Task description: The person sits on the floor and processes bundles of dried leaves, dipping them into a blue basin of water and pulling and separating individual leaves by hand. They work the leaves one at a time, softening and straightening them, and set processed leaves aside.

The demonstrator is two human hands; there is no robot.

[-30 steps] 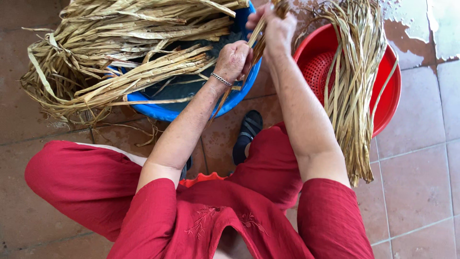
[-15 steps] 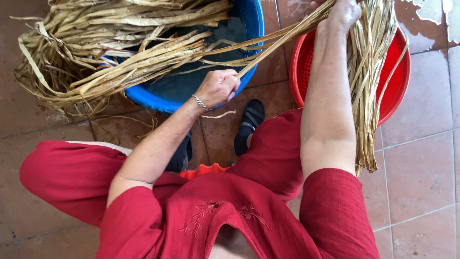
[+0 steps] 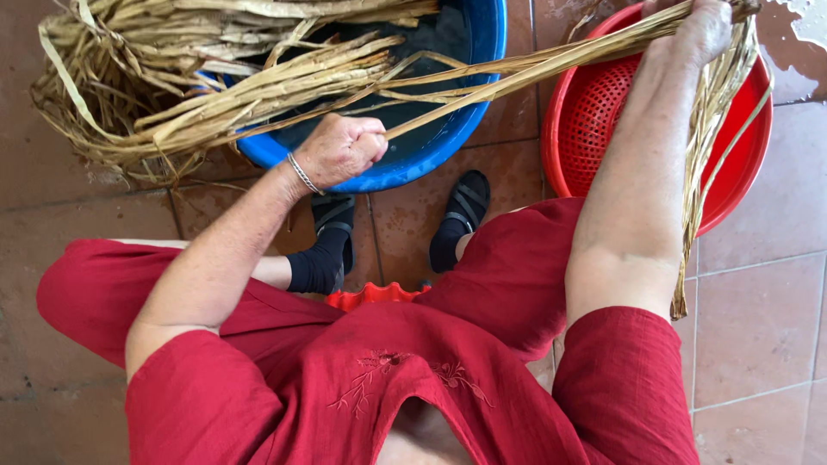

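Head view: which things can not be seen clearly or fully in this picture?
- Blue basin: inside mostly covered by dried leaves; far rim cut by the top edge.
- Right hand: fingers cut by the top edge, so its grip cannot be judged.
- Left hand: closed around a leaf strip; palm hidden.
- Red basket: partly hidden by the right forearm and hanging leaves.

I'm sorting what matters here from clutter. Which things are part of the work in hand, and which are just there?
In use: left hand and right hand gripping a strip of dried leaves; blue tub of leaves; red basket.

Just there: black sandals; tiled floor.
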